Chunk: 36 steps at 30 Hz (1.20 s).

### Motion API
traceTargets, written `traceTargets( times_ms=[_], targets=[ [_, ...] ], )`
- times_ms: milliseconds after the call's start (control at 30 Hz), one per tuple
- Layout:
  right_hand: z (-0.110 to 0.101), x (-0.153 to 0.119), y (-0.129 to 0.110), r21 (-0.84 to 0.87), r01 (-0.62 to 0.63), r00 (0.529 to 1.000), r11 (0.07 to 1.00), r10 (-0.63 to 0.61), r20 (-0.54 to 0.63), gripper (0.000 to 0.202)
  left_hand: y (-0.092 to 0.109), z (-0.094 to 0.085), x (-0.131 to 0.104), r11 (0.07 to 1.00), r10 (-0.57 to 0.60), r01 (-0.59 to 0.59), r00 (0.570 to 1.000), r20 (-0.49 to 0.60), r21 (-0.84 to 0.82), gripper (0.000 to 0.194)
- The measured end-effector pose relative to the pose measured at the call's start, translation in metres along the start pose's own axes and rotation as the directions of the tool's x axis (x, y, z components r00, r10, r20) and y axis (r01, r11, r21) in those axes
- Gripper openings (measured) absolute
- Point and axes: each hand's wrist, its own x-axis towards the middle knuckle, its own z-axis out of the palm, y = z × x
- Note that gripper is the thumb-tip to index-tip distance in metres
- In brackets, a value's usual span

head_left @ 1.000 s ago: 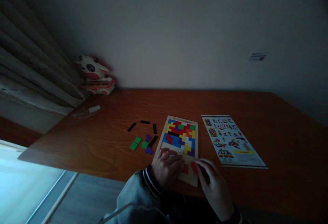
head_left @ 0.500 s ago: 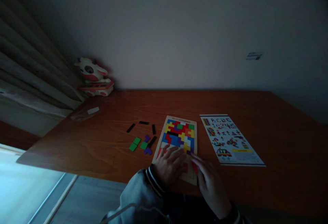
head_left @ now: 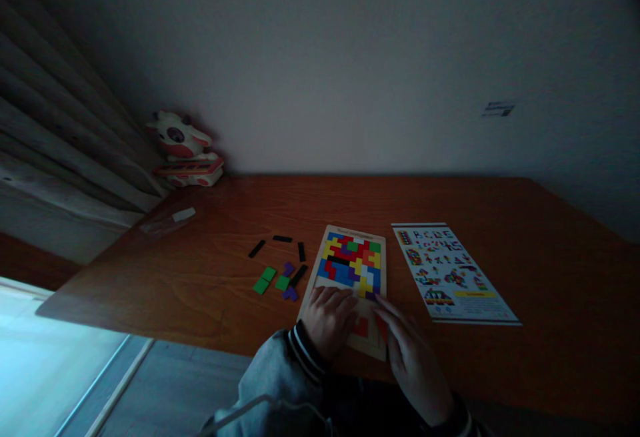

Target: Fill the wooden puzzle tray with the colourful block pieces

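Note:
A wooden puzzle board (head_left: 376,351) lies in front of me, its upper part packed with coloured block pieces. Over its lower left part rests my left hand (head_left: 327,317), with the fingers bent and close together; whatever lies under them is hidden. My right hand (head_left: 415,357) is at the board's lower right edge, its fingers stretched out. Its fingertips touch the board near a purple piece (head_left: 371,295). An orange-red piece (head_left: 382,325) shows partly beneath those fingers. Another red piece (head_left: 361,327) sits low on the board between the hands.
Left of the board lie loose black bars (head_left: 257,249), green squares (head_left: 265,280) and purple pieces (head_left: 290,293). A printed pattern sheet (head_left: 480,307) is on the right. At the back left stand a cow toy (head_left: 187,150) and a clear plastic bag (head_left: 167,223).
My left fingers have drawn back a little toward me, uncovering more of the board's middle. My right hand has barely moved. The view has shifted slightly.

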Motion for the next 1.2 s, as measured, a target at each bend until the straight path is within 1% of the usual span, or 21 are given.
traceTargets(
  times_ms=[67, 133, 200, 300, 433, 567, 700, 867, 1067, 1200],
  targets=[
    [0.000, 0.000, 0.000, -0.004, -0.003, 1.000, 1.000, 0.003, -0.022, 0.045, 0.000, 0.002, 0.004, 0.998, -0.060, 0.060, 0.998, -0.003, 0.022, 0.017],
    [0.000, -0.001, 0.000, -0.008, -0.008, 0.999, 1.000, 0.008, -0.039, 0.045, 0.000, 0.004, 0.006, 0.996, -0.085, 0.085, 0.996, 0.002, 0.029, 0.016],
    [0.000, -0.002, 0.001, -0.006, -0.013, 0.999, 1.000, 0.012, -0.041, 0.045, 0.000, 0.004, 0.007, 0.995, -0.091, 0.091, 0.996, 0.004, 0.026, 0.013],
    [0.001, -0.004, 0.002, -0.007, -0.022, 0.999, 1.000, 0.022, -0.039, 0.044, 0.001, 0.004, 0.007, 0.995, -0.093, 0.094, 0.995, -0.023, 0.016, 0.012],
    [0.002, -0.005, 0.003, -0.009, -0.026, 0.998, 1.000, 0.026, -0.049, 0.040, 0.000, 0.005, 0.007, 0.995, -0.098, 0.098, 0.995, -0.026, 0.005, 0.017],
    [0.003, -0.005, 0.003, 0.011, -0.050, 0.996, 0.999, 0.051, -0.076, 0.034, -0.007, 0.006, 0.005, 0.997, -0.075, 0.075, 0.996, -0.042, -0.013, 0.021],
    [0.003, -0.002, 0.002, 0.057, -0.076, 0.983, 0.995, 0.085, -0.161, 0.026, -0.016, 0.000, 0.003, 0.999, -0.055, 0.054, 0.996, -0.075, -0.004, 0.022],
    [-0.002, 0.001, 0.000, 0.087, -0.082, 0.977, 0.993, 0.097, -0.188, 0.025, -0.016, -0.006, 0.004, 0.998, -0.058, 0.055, 0.993, -0.104, -0.029, 0.018],
    [-0.003, 0.001, -0.001, 0.078, -0.070, 0.974, 0.994, 0.085, -0.211, 0.023, -0.014, -0.012, 0.004, 1.000, 0.008, -0.010, 0.998, -0.069, -0.025, 0.013],
    [-0.002, 0.000, -0.002, 0.077, -0.081, 0.975, 0.994, 0.095, -0.199, 0.023, -0.014, -0.018, 0.000, 0.997, 0.076, -0.076, 0.997, 0.016, -0.022, 0.014]
  ],
)
